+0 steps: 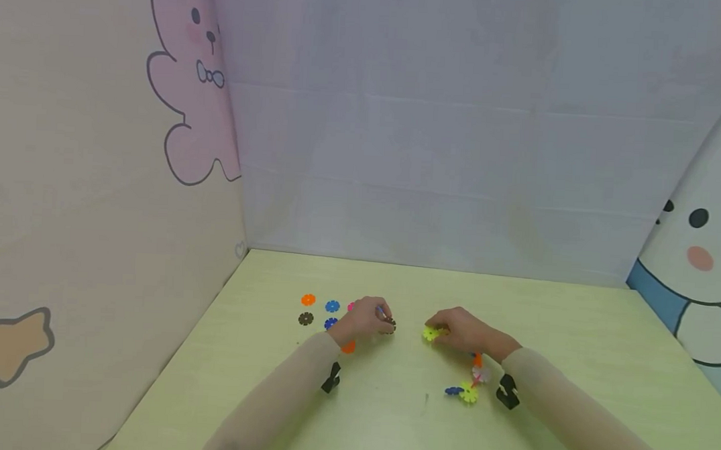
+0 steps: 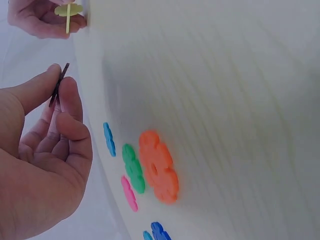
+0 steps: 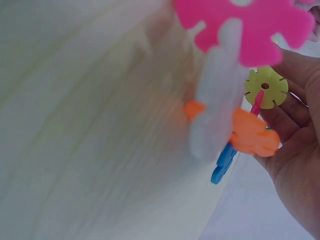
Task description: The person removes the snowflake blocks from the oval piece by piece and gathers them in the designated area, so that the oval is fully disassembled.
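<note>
Between thumb and index finger, my left hand (image 1: 364, 320) pinches a dark brown notched plastic disc (image 2: 59, 86), seen nearly edge-on in the left wrist view. To its right, my right hand (image 1: 466, 331) holds a yellow notched disc (image 1: 431, 333) at the end of a chain of interlocked discs. That chain runs under the palm toward the near side, with an orange disc (image 3: 255, 134), a blue disc (image 3: 223, 162), a white disc (image 3: 216, 100) and a large-looking pink disc (image 3: 245, 27). Another yellow disc (image 1: 468, 393) and a dark blue disc (image 1: 453, 391) lie at its near end. The hand partly hides the chain.
Loose discs lie flat left of and under my left hand, among them an orange disc (image 1: 308, 299), a light blue disc (image 1: 332, 306), a brown disc (image 1: 305, 318) and a green disc (image 2: 133, 169). The pale table (image 1: 239, 381) meets a curtained wall (image 1: 436, 154) behind.
</note>
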The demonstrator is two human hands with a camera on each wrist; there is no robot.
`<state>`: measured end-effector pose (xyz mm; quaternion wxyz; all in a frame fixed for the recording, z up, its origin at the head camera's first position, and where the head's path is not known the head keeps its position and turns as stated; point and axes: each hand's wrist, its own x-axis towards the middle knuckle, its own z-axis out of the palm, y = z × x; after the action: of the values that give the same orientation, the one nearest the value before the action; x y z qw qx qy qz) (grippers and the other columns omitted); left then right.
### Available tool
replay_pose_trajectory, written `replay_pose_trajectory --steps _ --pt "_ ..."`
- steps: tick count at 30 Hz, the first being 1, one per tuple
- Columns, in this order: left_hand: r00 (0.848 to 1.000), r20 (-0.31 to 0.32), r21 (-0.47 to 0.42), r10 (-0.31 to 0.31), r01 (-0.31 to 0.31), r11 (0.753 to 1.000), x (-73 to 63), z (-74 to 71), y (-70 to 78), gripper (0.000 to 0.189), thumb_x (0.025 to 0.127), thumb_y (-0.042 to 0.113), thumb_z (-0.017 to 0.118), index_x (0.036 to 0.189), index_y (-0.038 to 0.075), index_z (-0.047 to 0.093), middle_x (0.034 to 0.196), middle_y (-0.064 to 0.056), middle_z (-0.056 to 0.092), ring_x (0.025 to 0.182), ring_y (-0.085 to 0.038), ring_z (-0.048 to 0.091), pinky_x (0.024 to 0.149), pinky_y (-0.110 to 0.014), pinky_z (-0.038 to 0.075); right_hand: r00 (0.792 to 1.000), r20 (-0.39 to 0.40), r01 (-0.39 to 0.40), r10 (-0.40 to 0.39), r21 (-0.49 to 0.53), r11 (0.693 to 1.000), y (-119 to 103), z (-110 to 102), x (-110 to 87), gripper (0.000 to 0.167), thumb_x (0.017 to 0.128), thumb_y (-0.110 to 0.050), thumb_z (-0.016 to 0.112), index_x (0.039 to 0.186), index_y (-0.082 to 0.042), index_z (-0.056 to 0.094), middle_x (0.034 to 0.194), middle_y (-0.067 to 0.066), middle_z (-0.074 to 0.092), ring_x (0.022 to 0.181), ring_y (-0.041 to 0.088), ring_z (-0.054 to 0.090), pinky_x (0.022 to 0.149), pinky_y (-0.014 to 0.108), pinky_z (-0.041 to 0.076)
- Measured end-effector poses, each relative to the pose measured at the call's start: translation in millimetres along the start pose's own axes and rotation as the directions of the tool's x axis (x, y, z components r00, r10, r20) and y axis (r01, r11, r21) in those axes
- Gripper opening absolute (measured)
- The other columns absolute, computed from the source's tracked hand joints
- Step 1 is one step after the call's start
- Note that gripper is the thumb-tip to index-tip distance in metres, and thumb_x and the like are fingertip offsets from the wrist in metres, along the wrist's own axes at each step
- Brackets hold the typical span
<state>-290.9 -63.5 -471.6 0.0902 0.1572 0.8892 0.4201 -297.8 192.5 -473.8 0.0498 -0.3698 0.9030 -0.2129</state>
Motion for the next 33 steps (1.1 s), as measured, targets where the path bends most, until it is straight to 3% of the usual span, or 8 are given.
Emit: replay_pose_trajectory --steps 8,14,22,33 --pt "1.0 -0.006 0.034 -0.03 0.03 0.999 -2.1 -14.6 -14.5 0.015 0.081 0.013 0.074 0.092 0.007 0.066 0.082 -0.001 0.064 0.072 -0.016 0.062 0.061 -0.027 0.048 1.0 0.005 -0.018 0.018 -0.009 1.0 -1 2 -0.4 0.031 0.084 -0.01 0.071 0.113 -0.002 0.066 0.108 0.006 0.066 0.097 0.022 0.061 0.084 0.04 0.049" --pt "0.999 0.045 0.066 -0.024 0.021 0.998 -4.2 -19.8 -16.4 0.018 0.082 0.005 0.07 0.1 0.005 0.067 0.089 -0.003 0.065 0.079 -0.016 0.06 0.069 -0.03 0.051 1.0 0.002 -0.018 0.018 -0.018 1.0 -2 -1 -0.4 0.031 0.084 -0.011 0.071 0.113 -0.001 0.066 0.109 0.007 0.066 0.097 0.023 0.061 0.085 0.041 0.049" --pt "0.997 0.057 0.08 -0.058 0.053 0.995 -6.1 -18.8 -14.8 0.025 0.082 0.005 0.072 0.106 0.004 0.065 0.095 -0.006 0.064 0.085 -0.019 0.06 0.072 -0.031 0.051 1.0 0.002 -0.001 0.001 -0.025 1.0 -3 -1 0.3 0.031 0.083 -0.009 0.071 0.112 0.0 0.066 0.108 0.008 0.066 0.097 0.025 0.061 0.084 0.042 0.049" --pt "0.999 0.029 0.117 -0.03 0.027 0.993 -1.6 -14.0 -14.2 0.026 0.083 0.009 0.071 0.107 0.001 0.067 0.103 -0.008 0.065 0.092 -0.022 0.06 0.078 -0.033 0.051 1.0 0.006 -0.016 0.016 -0.038 0.999 -1 0 0.5 0.031 0.085 -0.012 0.07 0.114 -0.002 0.066 0.11 0.006 0.065 0.099 0.023 0.061 0.085 0.04 0.049"
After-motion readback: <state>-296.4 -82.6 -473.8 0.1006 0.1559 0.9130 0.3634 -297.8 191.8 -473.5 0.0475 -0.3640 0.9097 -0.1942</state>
